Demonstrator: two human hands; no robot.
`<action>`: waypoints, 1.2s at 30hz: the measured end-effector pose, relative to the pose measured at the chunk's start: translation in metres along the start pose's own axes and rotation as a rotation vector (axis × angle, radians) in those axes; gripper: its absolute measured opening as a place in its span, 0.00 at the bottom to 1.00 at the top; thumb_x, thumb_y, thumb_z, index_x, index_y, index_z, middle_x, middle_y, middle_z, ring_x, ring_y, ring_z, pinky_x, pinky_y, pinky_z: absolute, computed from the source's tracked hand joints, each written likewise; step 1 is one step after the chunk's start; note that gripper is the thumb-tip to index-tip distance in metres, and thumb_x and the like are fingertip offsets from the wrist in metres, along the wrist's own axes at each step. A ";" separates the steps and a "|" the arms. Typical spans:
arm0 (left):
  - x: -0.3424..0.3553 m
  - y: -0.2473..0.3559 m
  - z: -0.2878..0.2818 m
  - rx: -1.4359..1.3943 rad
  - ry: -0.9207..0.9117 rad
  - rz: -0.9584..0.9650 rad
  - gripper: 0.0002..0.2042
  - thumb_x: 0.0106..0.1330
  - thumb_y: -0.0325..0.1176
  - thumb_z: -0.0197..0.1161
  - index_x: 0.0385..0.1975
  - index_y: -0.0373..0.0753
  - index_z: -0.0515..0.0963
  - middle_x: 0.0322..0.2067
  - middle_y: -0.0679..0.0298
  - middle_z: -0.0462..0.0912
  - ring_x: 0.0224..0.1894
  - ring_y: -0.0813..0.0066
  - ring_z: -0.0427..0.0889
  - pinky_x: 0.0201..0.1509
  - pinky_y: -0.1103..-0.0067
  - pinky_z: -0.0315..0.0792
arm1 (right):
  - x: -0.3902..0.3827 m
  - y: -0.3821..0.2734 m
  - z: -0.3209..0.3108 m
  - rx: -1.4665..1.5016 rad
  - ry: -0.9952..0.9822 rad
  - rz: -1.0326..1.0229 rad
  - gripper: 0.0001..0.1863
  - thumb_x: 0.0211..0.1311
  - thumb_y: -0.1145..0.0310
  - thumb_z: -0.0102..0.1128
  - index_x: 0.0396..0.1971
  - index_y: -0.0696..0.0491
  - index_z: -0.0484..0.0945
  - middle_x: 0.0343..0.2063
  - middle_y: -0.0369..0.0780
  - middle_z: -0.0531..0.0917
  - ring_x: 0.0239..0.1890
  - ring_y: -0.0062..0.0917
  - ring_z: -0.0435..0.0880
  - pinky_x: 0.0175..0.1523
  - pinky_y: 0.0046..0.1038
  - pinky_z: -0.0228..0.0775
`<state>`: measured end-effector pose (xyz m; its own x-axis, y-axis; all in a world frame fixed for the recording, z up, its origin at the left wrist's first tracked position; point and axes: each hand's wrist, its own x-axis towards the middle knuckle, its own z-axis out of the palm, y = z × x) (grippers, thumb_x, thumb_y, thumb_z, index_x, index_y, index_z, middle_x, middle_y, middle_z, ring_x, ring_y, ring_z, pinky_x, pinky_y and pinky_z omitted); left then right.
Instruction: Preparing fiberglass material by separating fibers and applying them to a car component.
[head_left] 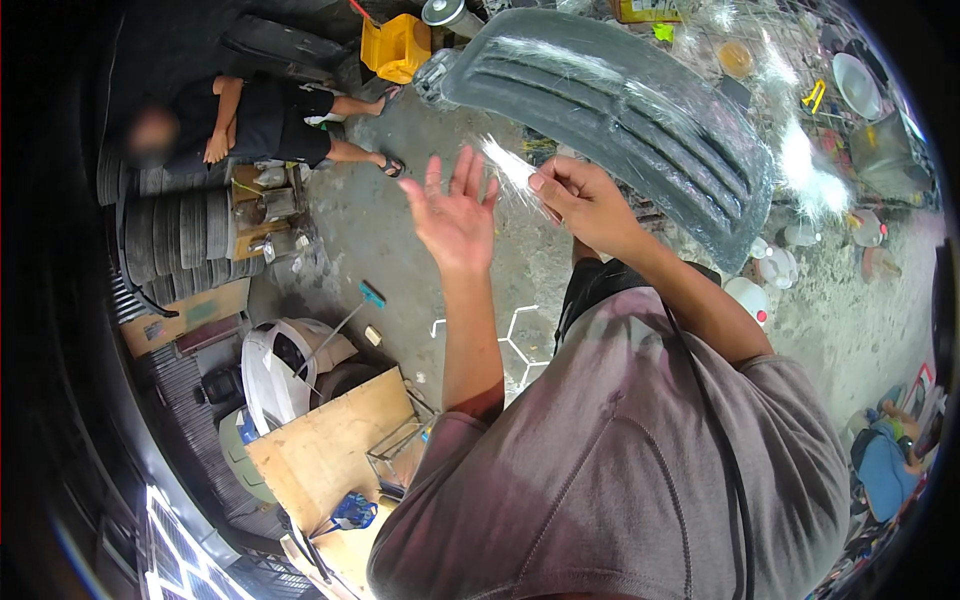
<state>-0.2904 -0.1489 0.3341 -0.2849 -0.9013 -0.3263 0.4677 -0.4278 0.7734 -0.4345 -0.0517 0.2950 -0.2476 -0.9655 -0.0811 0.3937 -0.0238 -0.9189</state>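
My right hand [590, 208] pinches a bundle of white glass-fibre strands [508, 168] between thumb and fingers. The strands fan out loosely toward my left hand [455, 225]. That hand is held up, palm showing and fingers spread, with nothing in it. Just beyond both hands lies a large curved dark-grey panel [590, 92] with long slots and ridges. Its surface looks shiny, and pale fibres lie along its far edge. More white fibres [800, 170] are heaped to the right of the panel.
A yellow bucket [396, 48] stands beyond the panel's left end. At the far left lies a person [240, 125] with crossed arms. A plywood sheet [330, 450], a white moulded part [275, 375] and a broom [372, 294] are at lower left. Plastic jugs [747, 298] sit to the right.
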 end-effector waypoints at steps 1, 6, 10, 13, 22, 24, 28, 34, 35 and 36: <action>-0.002 -0.001 0.000 0.017 -0.096 -0.029 0.42 0.66 0.67 0.52 0.66 0.36 0.58 0.66 0.45 0.64 0.68 0.54 0.65 0.68 0.57 0.61 | 0.001 0.000 0.000 -0.113 0.040 -0.035 0.11 0.70 0.65 0.59 0.32 0.58 0.77 0.19 0.31 0.75 0.21 0.14 0.69 0.27 0.23 0.62; -0.010 -0.023 0.004 0.255 -0.282 0.042 0.27 0.75 0.55 0.46 0.56 0.35 0.66 0.55 0.47 0.75 0.62 0.56 0.72 0.66 0.60 0.64 | 0.009 0.011 0.015 -0.291 -0.016 -0.144 0.12 0.69 0.65 0.59 0.29 0.58 0.77 0.18 0.32 0.73 0.21 0.14 0.68 0.26 0.23 0.62; 0.002 -0.012 -0.007 -0.043 0.011 -0.025 0.16 0.80 0.46 0.41 0.40 0.40 0.70 0.43 0.55 0.80 0.57 0.57 0.77 0.64 0.63 0.67 | 0.009 0.022 0.025 -0.130 -0.167 -0.005 0.10 0.71 0.66 0.57 0.32 0.57 0.78 0.19 0.30 0.72 0.22 0.12 0.70 0.27 0.21 0.62; 0.017 0.019 -0.027 -0.210 0.105 0.025 0.17 0.80 0.46 0.40 0.35 0.42 0.70 0.41 0.57 0.81 0.54 0.60 0.79 0.61 0.67 0.69 | -0.001 0.019 0.025 -0.196 -0.155 0.089 0.11 0.72 0.65 0.56 0.32 0.57 0.78 0.20 0.30 0.72 0.22 0.13 0.71 0.28 0.20 0.63; -0.008 -0.012 -0.022 0.003 -0.238 0.042 0.23 0.78 0.51 0.44 0.47 0.34 0.73 0.50 0.47 0.79 0.58 0.56 0.77 0.56 0.68 0.74 | 0.025 0.005 0.056 0.017 -0.047 -0.148 0.13 0.67 0.64 0.62 0.27 0.58 0.79 0.18 0.36 0.78 0.20 0.19 0.75 0.26 0.27 0.66; -0.011 -0.019 -0.019 0.111 -0.183 0.059 0.22 0.78 0.51 0.44 0.45 0.35 0.73 0.53 0.44 0.76 0.58 0.56 0.76 0.59 0.67 0.72 | 0.030 0.012 0.063 -0.319 0.056 -0.150 0.13 0.62 0.63 0.65 0.26 0.58 0.79 0.20 0.41 0.81 0.21 0.24 0.79 0.27 0.30 0.68; -0.007 -0.011 -0.030 0.027 -0.071 0.057 0.19 0.78 0.49 0.44 0.38 0.39 0.72 0.58 0.49 0.74 0.66 0.56 0.67 0.69 0.59 0.61 | 0.021 0.019 0.061 -0.456 0.093 -0.122 0.13 0.54 0.62 0.70 0.27 0.57 0.79 0.21 0.44 0.83 0.21 0.31 0.81 0.29 0.33 0.72; -0.009 -0.010 -0.040 -0.095 -0.058 0.001 0.18 0.78 0.50 0.44 0.35 0.43 0.72 0.60 0.56 0.72 0.68 0.58 0.63 0.71 0.57 0.57 | 0.012 0.011 0.045 -0.338 0.157 -0.243 0.15 0.58 0.61 0.70 0.39 0.56 0.83 0.36 0.45 0.84 0.35 0.29 0.83 0.40 0.29 0.75; -0.011 -0.014 -0.036 -0.120 -0.128 -0.014 0.18 0.78 0.50 0.45 0.35 0.44 0.72 0.60 0.57 0.72 0.67 0.59 0.63 0.71 0.58 0.58 | 0.014 0.011 0.044 -0.334 0.087 -0.256 0.15 0.59 0.62 0.69 0.39 0.57 0.83 0.35 0.44 0.84 0.33 0.29 0.83 0.39 0.29 0.74; -0.012 -0.017 -0.032 -0.083 -0.078 -0.029 0.18 0.77 0.51 0.46 0.37 0.43 0.73 0.61 0.56 0.71 0.67 0.58 0.63 0.71 0.58 0.58 | 0.016 0.011 0.043 -0.330 0.021 -0.273 0.14 0.60 0.62 0.69 0.39 0.57 0.83 0.34 0.44 0.84 0.32 0.29 0.83 0.38 0.29 0.74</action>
<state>-0.2682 -0.1330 0.3078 -0.3625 -0.8817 -0.3020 0.5249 -0.4609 0.7156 -0.3958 -0.0783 0.3002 -0.3229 -0.9297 0.1772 0.0082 -0.1900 -0.9818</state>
